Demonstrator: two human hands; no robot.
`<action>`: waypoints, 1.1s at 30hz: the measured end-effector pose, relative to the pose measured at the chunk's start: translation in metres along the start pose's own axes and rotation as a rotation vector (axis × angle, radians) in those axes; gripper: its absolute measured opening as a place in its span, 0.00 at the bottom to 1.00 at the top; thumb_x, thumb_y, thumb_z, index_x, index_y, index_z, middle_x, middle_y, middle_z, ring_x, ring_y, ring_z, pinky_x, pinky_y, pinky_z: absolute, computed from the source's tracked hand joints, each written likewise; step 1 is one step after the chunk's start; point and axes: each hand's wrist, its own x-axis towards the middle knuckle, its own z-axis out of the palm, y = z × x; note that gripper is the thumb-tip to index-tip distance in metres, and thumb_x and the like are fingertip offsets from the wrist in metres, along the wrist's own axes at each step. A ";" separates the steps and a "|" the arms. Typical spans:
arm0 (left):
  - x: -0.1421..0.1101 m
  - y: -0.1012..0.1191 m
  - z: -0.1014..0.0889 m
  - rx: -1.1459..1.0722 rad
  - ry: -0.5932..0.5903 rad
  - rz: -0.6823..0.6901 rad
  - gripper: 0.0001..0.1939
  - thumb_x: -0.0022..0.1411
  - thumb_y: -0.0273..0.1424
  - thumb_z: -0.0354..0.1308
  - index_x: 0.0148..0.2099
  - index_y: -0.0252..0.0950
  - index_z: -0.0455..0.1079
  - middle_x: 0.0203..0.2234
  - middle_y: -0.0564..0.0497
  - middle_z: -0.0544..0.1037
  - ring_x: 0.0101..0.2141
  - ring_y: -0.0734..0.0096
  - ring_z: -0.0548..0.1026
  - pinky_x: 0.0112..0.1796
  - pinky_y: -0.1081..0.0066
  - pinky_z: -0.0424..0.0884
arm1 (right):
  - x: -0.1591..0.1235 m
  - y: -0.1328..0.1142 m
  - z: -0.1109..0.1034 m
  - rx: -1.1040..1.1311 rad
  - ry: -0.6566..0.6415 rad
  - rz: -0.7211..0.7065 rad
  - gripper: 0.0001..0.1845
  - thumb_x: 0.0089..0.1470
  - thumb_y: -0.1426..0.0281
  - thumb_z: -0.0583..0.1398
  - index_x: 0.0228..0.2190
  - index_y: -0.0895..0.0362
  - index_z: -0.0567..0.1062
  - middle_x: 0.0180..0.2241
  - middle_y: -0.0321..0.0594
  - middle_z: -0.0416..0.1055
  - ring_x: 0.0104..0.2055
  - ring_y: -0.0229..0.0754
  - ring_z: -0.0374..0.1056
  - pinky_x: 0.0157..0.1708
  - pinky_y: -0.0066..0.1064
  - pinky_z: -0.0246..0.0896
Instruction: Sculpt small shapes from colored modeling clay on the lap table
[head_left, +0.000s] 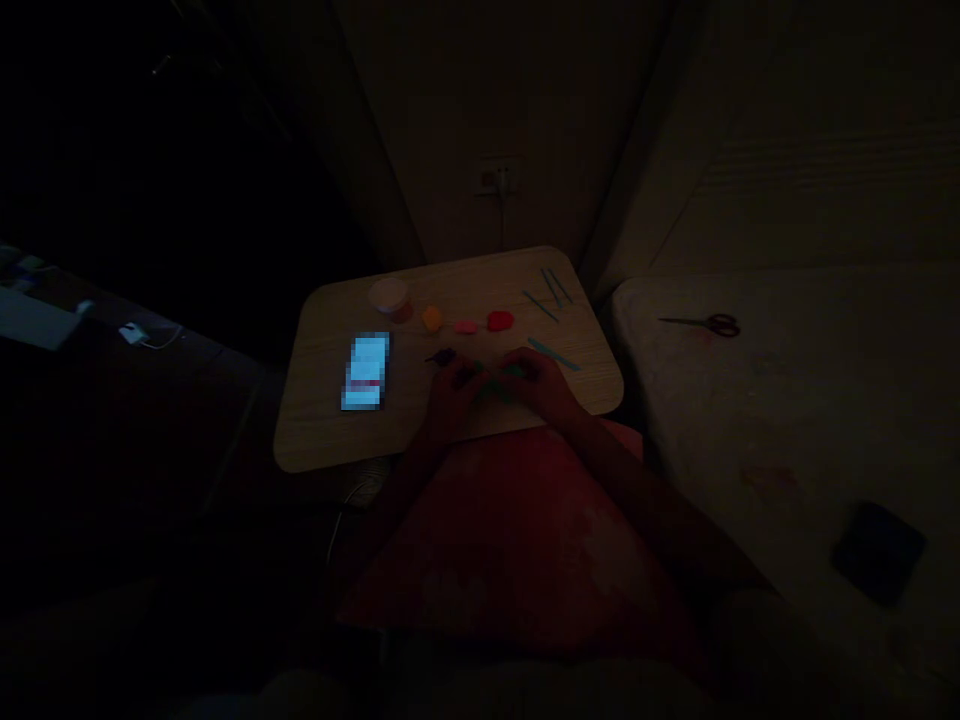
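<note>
The room is dim. My left hand (454, 395) and my right hand (540, 385) meet over the front edge of a light wooden lap table (322, 400), closed around a small green piece (495, 378), probably modelling clay, partly hidden by my fingers. Near my left hand lies a small dark lump (442, 356). Farther back stand an orange lump (432, 318), a pink lump (465, 327) and a red lump (500, 321). A teal strip (553, 352) lies just beyond my right hand, and thin teal sticks (551, 292) lie behind it.
A lit phone (366, 371) with a blurred screen lies on the table's left, and a round white tub (388, 298) stands at the back. Scissors (701, 324) and a dark square item (877, 552) lie on the pale bedding at right. A red cloth (510, 540) covers my lap.
</note>
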 end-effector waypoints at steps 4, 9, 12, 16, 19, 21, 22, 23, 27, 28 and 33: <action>0.000 -0.001 0.001 -0.003 0.008 -0.010 0.20 0.50 0.45 0.71 0.30 0.36 0.69 0.23 0.56 0.71 0.26 0.75 0.68 0.28 0.75 0.66 | 0.000 0.000 -0.001 0.007 -0.041 -0.006 0.14 0.49 0.60 0.68 0.36 0.55 0.78 0.34 0.38 0.76 0.34 0.41 0.70 0.35 0.32 0.66; 0.000 -0.001 0.000 -0.013 0.014 -0.009 0.19 0.50 0.44 0.71 0.31 0.36 0.70 0.25 0.55 0.73 0.27 0.74 0.70 0.30 0.74 0.68 | 0.000 0.001 0.001 0.071 -0.044 0.020 0.14 0.48 0.61 0.69 0.36 0.55 0.77 0.34 0.38 0.76 0.34 0.40 0.70 0.34 0.32 0.65; 0.000 -0.001 -0.001 -0.005 0.019 -0.005 0.18 0.50 0.43 0.71 0.31 0.36 0.70 0.26 0.54 0.74 0.29 0.73 0.72 0.32 0.73 0.70 | 0.000 0.002 0.002 0.060 -0.041 0.013 0.15 0.48 0.61 0.69 0.36 0.55 0.77 0.35 0.38 0.76 0.35 0.41 0.71 0.36 0.32 0.66; 0.001 0.000 -0.002 -0.001 0.038 0.007 0.16 0.50 0.42 0.71 0.32 0.36 0.73 0.27 0.53 0.77 0.31 0.70 0.74 0.35 0.70 0.73 | -0.001 0.000 0.002 -0.021 -0.054 -0.022 0.14 0.49 0.61 0.68 0.36 0.55 0.78 0.37 0.40 0.77 0.39 0.43 0.72 0.40 0.34 0.67; 0.001 0.001 -0.003 0.043 0.050 0.028 0.15 0.50 0.41 0.71 0.32 0.36 0.76 0.29 0.51 0.80 0.33 0.66 0.76 0.38 0.67 0.74 | -0.003 -0.001 0.003 -0.093 -0.042 -0.043 0.13 0.50 0.62 0.67 0.36 0.55 0.77 0.36 0.40 0.77 0.38 0.43 0.72 0.40 0.35 0.67; 0.001 0.002 -0.003 0.073 0.054 0.034 0.14 0.50 0.40 0.71 0.32 0.36 0.77 0.29 0.50 0.80 0.34 0.65 0.77 0.39 0.66 0.75 | -0.004 -0.002 0.004 -0.135 -0.029 -0.068 0.13 0.50 0.63 0.67 0.37 0.55 0.77 0.36 0.41 0.77 0.38 0.43 0.72 0.40 0.35 0.67; 0.001 0.002 -0.003 0.083 0.055 0.033 0.14 0.49 0.40 0.72 0.33 0.36 0.77 0.29 0.50 0.81 0.34 0.65 0.77 0.38 0.66 0.75 | -0.005 -0.002 0.005 -0.154 -0.022 -0.088 0.13 0.50 0.63 0.67 0.37 0.55 0.77 0.37 0.41 0.77 0.38 0.44 0.72 0.40 0.35 0.67; 0.002 0.002 -0.003 0.089 0.057 0.031 0.14 0.49 0.40 0.72 0.33 0.36 0.78 0.29 0.50 0.81 0.34 0.65 0.77 0.38 0.66 0.74 | -0.005 -0.002 0.005 -0.172 -0.015 -0.108 0.13 0.50 0.63 0.66 0.38 0.55 0.76 0.38 0.41 0.77 0.39 0.44 0.72 0.41 0.36 0.67; 0.002 0.000 -0.003 0.105 0.065 0.032 0.15 0.47 0.40 0.73 0.34 0.36 0.78 0.29 0.51 0.80 0.33 0.65 0.76 0.37 0.67 0.74 | -0.006 -0.005 0.006 -0.260 -0.010 -0.151 0.14 0.51 0.63 0.65 0.40 0.54 0.76 0.39 0.43 0.78 0.42 0.46 0.72 0.43 0.37 0.68; 0.002 0.000 -0.003 0.100 0.076 0.041 0.15 0.47 0.40 0.73 0.34 0.36 0.77 0.29 0.51 0.80 0.34 0.65 0.77 0.37 0.67 0.74 | -0.006 -0.006 0.006 -0.269 -0.012 -0.151 0.14 0.52 0.62 0.65 0.40 0.54 0.76 0.39 0.43 0.78 0.42 0.47 0.72 0.43 0.37 0.68; 0.001 -0.001 -0.003 0.047 0.134 0.095 0.15 0.51 0.39 0.71 0.37 0.37 0.75 0.34 0.50 0.79 0.37 0.67 0.76 0.40 0.68 0.74 | -0.008 -0.008 0.005 -0.215 -0.030 -0.133 0.16 0.53 0.59 0.66 0.41 0.54 0.75 0.38 0.41 0.77 0.37 0.43 0.70 0.37 0.34 0.66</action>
